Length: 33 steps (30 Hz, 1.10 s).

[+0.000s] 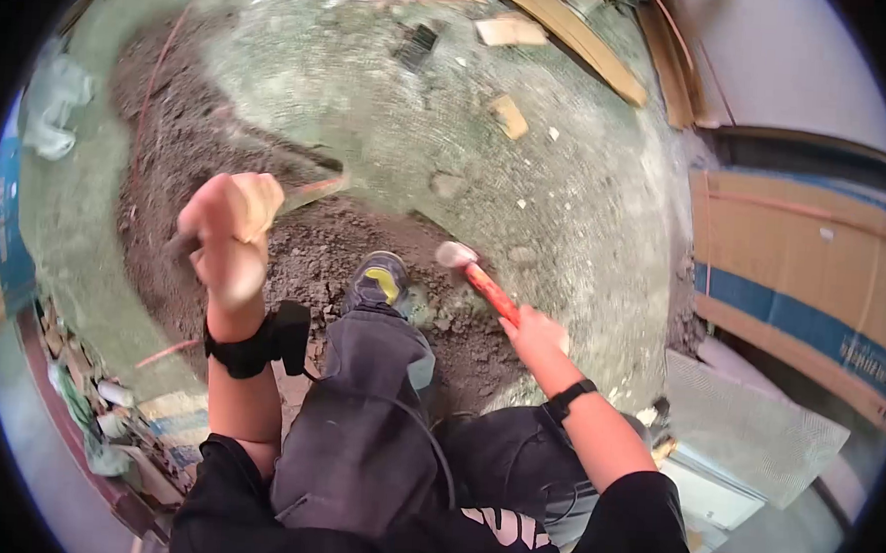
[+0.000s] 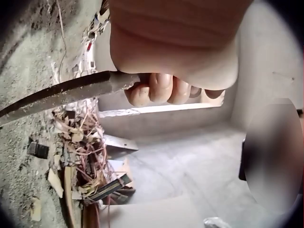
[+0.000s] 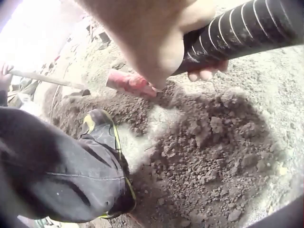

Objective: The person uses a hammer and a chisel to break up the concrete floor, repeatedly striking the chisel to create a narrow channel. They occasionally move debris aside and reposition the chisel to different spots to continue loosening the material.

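My left hand (image 1: 227, 230) is raised above the soil, somewhat blurred. In the left wrist view, its curled fingers (image 2: 161, 89) grip a long tool (image 2: 71, 91) with a dark, slightly curved metal part. The right wrist view shows this tool's pale shaft (image 3: 45, 78) at the far left. My right hand (image 1: 538, 337) grips a tool with a red shaft (image 1: 490, 291) and a pale, rounded end, above the soil's right edge. Its black ringed grip (image 3: 237, 35) passes under the palm in the right wrist view, and its red part (image 3: 130, 84) points left.
Loose dark soil (image 1: 309, 244) lies on the pale floor around a shoe (image 1: 380, 281). Boards (image 1: 576, 38) and scraps lie at the top. A cardboard box (image 1: 794, 265) stands at the right, above a mesh panel (image 1: 746, 423). A plastic bag (image 1: 53, 101) lies at the upper left.
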Motion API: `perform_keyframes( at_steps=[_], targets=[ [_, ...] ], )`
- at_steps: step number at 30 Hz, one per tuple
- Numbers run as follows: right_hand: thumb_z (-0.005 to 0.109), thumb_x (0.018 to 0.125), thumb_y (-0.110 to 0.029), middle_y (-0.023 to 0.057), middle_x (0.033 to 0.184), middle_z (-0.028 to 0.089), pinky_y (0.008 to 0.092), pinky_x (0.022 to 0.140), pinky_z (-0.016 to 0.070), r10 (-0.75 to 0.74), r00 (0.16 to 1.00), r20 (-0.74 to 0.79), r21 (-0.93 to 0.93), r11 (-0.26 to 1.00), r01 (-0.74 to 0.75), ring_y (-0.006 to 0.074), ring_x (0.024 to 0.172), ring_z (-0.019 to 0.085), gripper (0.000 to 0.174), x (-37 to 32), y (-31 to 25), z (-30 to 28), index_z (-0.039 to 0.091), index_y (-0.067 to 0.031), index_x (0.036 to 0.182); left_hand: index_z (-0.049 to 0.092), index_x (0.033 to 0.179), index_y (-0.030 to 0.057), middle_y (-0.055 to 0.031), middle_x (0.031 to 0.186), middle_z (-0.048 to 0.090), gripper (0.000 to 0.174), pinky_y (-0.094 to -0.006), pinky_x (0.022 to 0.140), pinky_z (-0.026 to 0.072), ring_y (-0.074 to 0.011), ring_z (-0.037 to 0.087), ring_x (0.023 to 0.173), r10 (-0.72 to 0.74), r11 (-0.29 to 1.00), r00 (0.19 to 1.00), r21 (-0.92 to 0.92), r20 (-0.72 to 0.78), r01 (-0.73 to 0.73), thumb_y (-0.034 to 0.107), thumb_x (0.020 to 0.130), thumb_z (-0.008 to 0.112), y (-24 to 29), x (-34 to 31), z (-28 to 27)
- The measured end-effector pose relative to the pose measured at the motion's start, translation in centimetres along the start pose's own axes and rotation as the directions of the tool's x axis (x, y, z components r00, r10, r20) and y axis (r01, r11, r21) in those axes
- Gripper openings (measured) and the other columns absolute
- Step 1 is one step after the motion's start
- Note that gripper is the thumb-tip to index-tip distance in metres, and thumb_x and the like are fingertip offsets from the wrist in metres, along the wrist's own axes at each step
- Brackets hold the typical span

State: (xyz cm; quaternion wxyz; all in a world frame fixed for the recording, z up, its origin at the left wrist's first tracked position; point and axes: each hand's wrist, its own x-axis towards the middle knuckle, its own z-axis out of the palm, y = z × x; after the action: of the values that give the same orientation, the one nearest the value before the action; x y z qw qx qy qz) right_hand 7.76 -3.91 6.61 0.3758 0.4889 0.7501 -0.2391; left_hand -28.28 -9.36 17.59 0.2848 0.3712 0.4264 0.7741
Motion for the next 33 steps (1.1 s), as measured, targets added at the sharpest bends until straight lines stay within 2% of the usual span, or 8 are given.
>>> perform_keyframes(
  at_steps=[5,8,10,12,15,22,31,33],
  targets=[
    [0.049,0.086,-0.042,0.0110,0.082,0.066,0.0411,0.068,0.0507,0.065,0.990,0.125,0.113,0.990,-0.079,0.0299,0.079,0.065,0.036,-0.3,-1.8,0.5,0.053,-0.0096,0.100,0.031,0.064,0.0049,-0.0025,0.057,0.033,0.033,-0.0298,0.048,0.0285,-0.0136,0.031,0.048,-0.065,0.997,0.969,0.049,0.239,0.055,0.015,0.095,0.038,-5.3,-1.8,2.1],
    [0.051,0.085,-0.033,0.0119,0.090,0.064,0.0403,0.071,0.0506,0.086,0.987,0.137,0.231,0.966,-0.116,0.0299,0.082,0.064,0.030,0.0,-2.4,1.7,0.051,-0.0086,0.103,0.034,0.062,0.0043,-0.0026,0.050,0.031,0.037,-0.0298,0.042,0.0285,-0.0154,0.035,0.043,-0.238,0.845,0.894,0.535,0.381,-0.003,0.022,0.089,0.051,-5.8,-2.1,4.7],
    [0.051,0.084,-0.024,0.0134,0.099,0.061,0.0398,0.075,0.0497,0.119,0.993,0.024,0.273,0.955,-0.121,0.0301,0.087,0.063,0.027,0.8,-2.9,3.5,0.049,-0.0076,0.104,0.041,0.061,0.0044,-0.0058,0.048,0.036,0.036,-0.0326,0.039,0.0306,-0.0209,0.041,0.041,-0.241,0.809,0.822,0.574,0.516,-0.124,0.026,0.085,0.057,-7.2,-3.2,7.7],
    [0.051,0.082,-0.020,0.0143,0.104,0.058,0.0400,0.076,0.0490,0.078,0.995,0.055,0.317,0.944,-0.092,0.0308,0.089,0.062,0.026,0.9,-3.8,3.5,0.047,-0.0074,0.105,0.046,0.061,0.0066,-0.0070,0.050,0.044,0.025,-0.0332,0.045,0.0395,-0.0240,0.050,0.047,-0.415,0.806,0.534,0.570,0.737,-0.161,0.014,0.078,0.062,-7.3,-3.0,10.6],
    [0.049,0.082,-0.023,0.0161,0.097,0.061,0.0411,0.076,0.0488,0.112,0.993,0.034,0.366,0.923,-0.116,0.0317,0.089,0.062,0.025,1.2,-4.1,4.1,0.050,-0.0070,0.101,0.052,0.064,0.0080,-0.0101,0.052,0.049,0.020,-0.0382,0.044,0.0409,-0.0286,0.053,0.048,-0.398,0.805,0.383,0.517,0.834,-0.290,0.017,0.077,0.064,-9.8,-5.5,12.5],
    [0.048,0.080,-0.030,0.0175,0.092,0.063,0.0417,0.079,0.0477,0.111,0.984,0.141,0.483,0.860,-0.166,0.0329,0.089,0.061,0.029,-0.2,-1.3,0.0,0.059,-0.0067,0.094,0.053,0.070,0.0062,-0.0099,0.054,0.051,0.019,-0.0385,0.044,0.0428,-0.0271,0.057,0.055,-0.100,0.832,0.456,0.326,0.884,-0.449,0.019,0.076,0.064,-12.5,-8.3,12.4],
    [0.063,0.075,-0.035,0.0193,0.077,0.062,0.0398,0.068,0.0465,0.062,0.996,0.070,0.789,0.608,-0.093,0.0342,0.076,0.061,0.034,1.2,1.3,2.6,0.061,-0.0026,0.085,0.053,0.066,0.0079,-0.0086,0.055,0.056,0.019,-0.0406,0.046,0.0463,-0.0279,0.059,0.052,-0.562,0.780,-0.159,0.456,0.812,-0.428,0.025,0.066,0.061,-14.5,-15.8,10.4],
    [0.063,0.075,-0.033,0.0168,0.071,0.062,0.0373,0.065,0.0470,0.073,0.987,0.140,0.822,0.548,-0.157,0.0305,0.069,0.061,0.032,1.4,1.6,2.5,0.061,-0.0027,0.084,0.053,0.069,0.0087,-0.0087,0.054,0.056,0.018,-0.0407,0.046,0.0460,-0.0284,0.059,0.052,-0.504,0.793,-0.042,0.443,0.863,-0.419,0.025,0.068,0.061,-14.7,-15.2,10.6]
  ],
)
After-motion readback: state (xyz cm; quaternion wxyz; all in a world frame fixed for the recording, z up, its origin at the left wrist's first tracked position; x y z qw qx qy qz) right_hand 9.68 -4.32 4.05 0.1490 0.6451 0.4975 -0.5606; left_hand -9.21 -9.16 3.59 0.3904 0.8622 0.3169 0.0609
